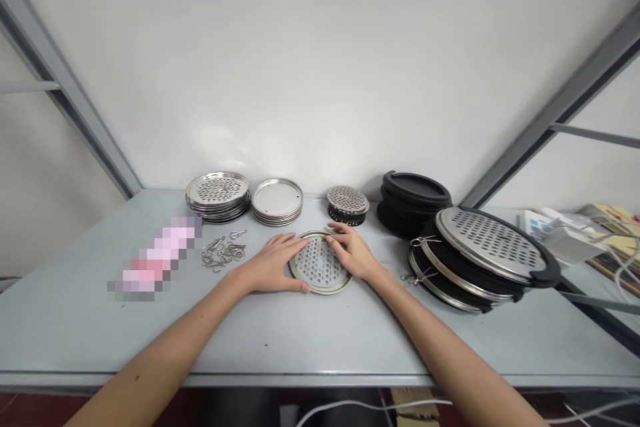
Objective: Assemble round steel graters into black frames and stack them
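Note:
A round metal grater plate (320,265) with rows of raised holes and a plain outer rim lies flat on the table in front of me. My left hand (274,261) spans its left side, thumb at the near edge and fingers at the far edge. On the far right side, my right hand (353,250) holds the rim, its thumb resting on the perforated face. To the left lies a small pile of metal spring clips (223,252). Behind my hands stand a stack of plain metal discs (277,199) and a stack of smaller perforated discs (348,201).
A stack of larger grater plates (218,189) stands at the back left. Black rings (416,197) are stacked at the back right. Nearer right, a tilted stack of black-rimmed graters (490,247) has clips attached. A pixelated pink item (155,257) lies left. Boxes and cables (570,237) lie far right.

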`<act>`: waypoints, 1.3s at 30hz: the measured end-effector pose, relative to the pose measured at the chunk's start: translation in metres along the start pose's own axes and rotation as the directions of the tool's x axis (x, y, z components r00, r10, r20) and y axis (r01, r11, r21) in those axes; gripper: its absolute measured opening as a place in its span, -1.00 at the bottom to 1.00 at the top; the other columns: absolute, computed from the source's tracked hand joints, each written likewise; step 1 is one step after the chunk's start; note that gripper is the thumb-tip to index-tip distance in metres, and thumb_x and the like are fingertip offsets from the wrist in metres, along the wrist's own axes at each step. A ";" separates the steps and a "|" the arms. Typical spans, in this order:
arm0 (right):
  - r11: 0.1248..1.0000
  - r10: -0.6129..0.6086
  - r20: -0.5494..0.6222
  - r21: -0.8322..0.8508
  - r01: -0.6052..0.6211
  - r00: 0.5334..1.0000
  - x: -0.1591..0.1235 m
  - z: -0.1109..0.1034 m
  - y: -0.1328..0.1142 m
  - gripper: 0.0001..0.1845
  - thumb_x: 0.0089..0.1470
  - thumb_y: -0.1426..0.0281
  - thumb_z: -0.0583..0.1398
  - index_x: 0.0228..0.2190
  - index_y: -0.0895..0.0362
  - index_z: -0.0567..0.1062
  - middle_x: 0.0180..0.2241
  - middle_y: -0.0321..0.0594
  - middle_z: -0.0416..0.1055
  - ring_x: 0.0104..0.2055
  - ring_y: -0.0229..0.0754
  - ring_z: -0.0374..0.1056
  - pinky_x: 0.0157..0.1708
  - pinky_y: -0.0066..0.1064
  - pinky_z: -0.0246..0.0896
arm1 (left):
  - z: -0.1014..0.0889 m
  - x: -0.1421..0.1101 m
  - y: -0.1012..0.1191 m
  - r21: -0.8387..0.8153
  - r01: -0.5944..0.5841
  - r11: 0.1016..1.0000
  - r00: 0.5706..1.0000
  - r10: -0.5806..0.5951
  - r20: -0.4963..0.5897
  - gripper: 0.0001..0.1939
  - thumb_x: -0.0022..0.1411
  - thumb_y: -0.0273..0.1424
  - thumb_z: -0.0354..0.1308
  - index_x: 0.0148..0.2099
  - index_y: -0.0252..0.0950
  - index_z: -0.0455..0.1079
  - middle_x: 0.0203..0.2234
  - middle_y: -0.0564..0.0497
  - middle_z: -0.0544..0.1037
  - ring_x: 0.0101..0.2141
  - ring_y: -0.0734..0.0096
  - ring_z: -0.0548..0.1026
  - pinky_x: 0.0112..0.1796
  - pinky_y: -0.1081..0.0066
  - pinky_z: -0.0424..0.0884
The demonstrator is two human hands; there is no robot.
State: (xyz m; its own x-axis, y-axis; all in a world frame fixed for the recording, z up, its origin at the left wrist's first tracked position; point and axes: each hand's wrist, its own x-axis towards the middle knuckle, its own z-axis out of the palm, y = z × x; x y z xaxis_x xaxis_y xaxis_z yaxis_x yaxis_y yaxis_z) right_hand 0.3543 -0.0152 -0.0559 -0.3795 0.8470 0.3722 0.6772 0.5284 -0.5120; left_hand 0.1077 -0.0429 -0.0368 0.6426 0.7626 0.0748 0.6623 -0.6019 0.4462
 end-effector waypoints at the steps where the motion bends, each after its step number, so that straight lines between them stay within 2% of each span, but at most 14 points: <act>1: 0.999 0.022 -0.020 0.040 -0.021 1.000 0.000 0.001 0.002 -0.59 0.25 0.23 0.00 -0.26 0.12 0.60 0.03 -0.06 0.35 0.08 -0.02 0.27 0.09 -0.15 0.15 | 0.000 0.000 -0.001 0.005 -0.008 1.000 1.000 0.008 -0.007 -0.01 -0.02 0.13 0.20 0.34 -0.16 -0.03 0.27 -0.12 0.12 0.27 -0.04 0.00 0.19 0.05 0.03; 6: 0.993 0.054 -0.101 0.106 -0.043 0.993 0.001 0.000 0.005 -0.63 0.24 0.25 0.01 -0.17 0.14 0.55 -0.02 -0.03 0.36 0.07 -0.04 0.28 0.10 -0.17 0.15 | -0.003 -0.001 -0.006 0.021 -0.049 0.999 0.998 0.050 -0.049 -0.08 0.05 0.10 0.17 0.34 -0.19 0.00 0.27 -0.12 0.13 0.24 0.02 0.09 0.20 0.08 0.06; 10: 0.996 0.042 -0.079 0.076 -0.036 0.996 0.000 0.000 0.003 -0.64 0.22 0.27 0.03 -0.15 0.17 0.54 -0.01 -0.01 0.34 0.06 -0.04 0.27 0.11 -0.15 0.14 | -0.004 -0.002 -0.007 0.020 -0.027 0.999 0.995 0.029 -0.093 -0.09 0.03 0.09 0.19 0.33 -0.15 0.02 0.28 -0.12 0.11 0.23 -0.02 0.12 0.17 0.05 0.14; 15: 0.999 0.023 -0.029 0.032 -0.022 0.999 -0.002 -0.001 0.003 -0.66 0.20 0.29 0.06 -0.16 0.16 0.55 -0.04 -0.02 0.37 0.04 -0.03 0.28 0.09 -0.14 0.15 | -0.003 -0.003 -0.007 0.035 -0.024 0.999 0.987 0.029 -0.156 -0.20 0.11 0.03 0.16 0.31 -0.16 0.07 0.26 -0.12 0.15 0.20 0.00 0.18 0.15 0.06 0.21; 21: 1.000 0.016 -0.047 -0.009 -0.016 0.999 -0.004 -0.006 0.004 -0.64 0.19 0.27 0.07 -0.09 0.19 0.51 0.01 0.00 0.34 0.08 -0.01 0.25 0.12 -0.14 0.13 | -0.004 -0.002 -0.006 0.092 -0.027 0.995 0.959 0.051 -0.278 -0.36 0.17 -0.09 0.16 0.24 -0.16 0.19 0.20 -0.12 0.24 0.17 0.03 0.23 0.14 0.05 0.22; 24: 0.999 0.020 -0.037 -0.029 -0.021 0.999 -0.004 -0.008 0.005 -0.63 0.19 0.26 0.08 -0.09 0.20 0.50 0.01 0.02 0.35 0.08 -0.01 0.25 0.12 -0.14 0.13 | -0.007 0.001 -0.006 0.101 -0.019 0.995 0.925 0.056 -0.376 -0.49 0.21 -0.18 0.14 0.18 -0.18 0.26 0.15 -0.12 0.28 0.13 0.09 0.28 0.12 0.08 0.26; 28: 0.999 -0.016 0.021 -0.040 0.016 1.000 -0.005 -0.008 0.005 -0.64 0.17 0.28 0.09 -0.09 0.20 0.49 -0.01 0.00 0.38 0.06 -0.01 0.27 0.10 -0.14 0.15 | -0.011 0.004 -0.010 0.124 0.031 0.992 0.827 0.044 -0.561 -0.66 0.25 -0.29 0.09 0.06 -0.24 0.36 0.05 -0.13 0.36 0.07 0.15 0.32 0.10 0.13 0.28; 31: 0.999 -0.037 0.039 -0.032 0.038 0.999 -0.006 -0.008 0.004 -0.63 0.16 0.29 0.11 -0.06 0.20 0.47 -0.01 0.00 0.39 0.06 -0.01 0.28 0.10 -0.13 0.16 | -0.011 0.006 -0.017 0.154 0.114 0.982 0.778 0.008 -0.628 -0.71 0.25 -0.32 0.07 -0.01 -0.28 0.39 0.00 -0.14 0.39 0.05 0.14 0.33 0.10 0.13 0.28; 33: 0.999 -0.044 0.040 -0.026 0.045 0.998 -0.006 -0.008 0.004 -0.63 0.15 0.30 0.12 -0.05 0.19 0.47 0.01 0.00 0.38 0.06 -0.01 0.28 0.10 -0.12 0.16 | -0.010 0.006 -0.022 0.174 0.170 0.970 0.776 -0.023 -0.630 -0.70 0.24 -0.32 0.07 -0.01 -0.29 0.38 0.00 -0.16 0.39 0.07 0.10 0.31 0.10 0.09 0.26; 35: 0.998 -0.057 0.043 -0.021 0.058 0.997 -0.007 -0.009 0.004 -0.63 0.14 0.31 0.13 -0.04 0.17 0.47 0.02 0.00 0.38 0.06 0.00 0.28 0.10 -0.11 0.16 | -0.009 0.006 -0.025 0.190 0.206 0.960 0.793 -0.050 -0.607 -0.67 0.23 -0.32 0.08 0.02 -0.29 0.37 0.02 -0.17 0.38 0.09 0.07 0.29 0.10 0.07 0.25; 39: 0.997 -0.075 0.051 -0.016 0.076 0.996 -0.007 -0.010 0.003 -0.64 0.13 0.32 0.13 -0.04 0.15 0.47 0.02 0.00 0.37 0.06 0.01 0.29 0.09 -0.10 0.17 | -0.008 0.006 -0.026 0.200 0.228 0.953 0.820 -0.077 -0.567 -0.66 0.22 -0.32 0.08 0.02 -0.28 0.37 0.01 -0.16 0.39 0.09 0.06 0.30 0.08 0.08 0.27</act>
State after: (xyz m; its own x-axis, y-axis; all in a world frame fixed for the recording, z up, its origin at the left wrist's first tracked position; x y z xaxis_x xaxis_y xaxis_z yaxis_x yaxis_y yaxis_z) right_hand 0.3652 -0.0200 -0.0525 -0.4612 0.8068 0.3694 0.6565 0.5903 -0.4697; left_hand 0.0917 -0.0209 -0.0411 0.2575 0.8063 0.5326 0.8545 -0.4473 0.2640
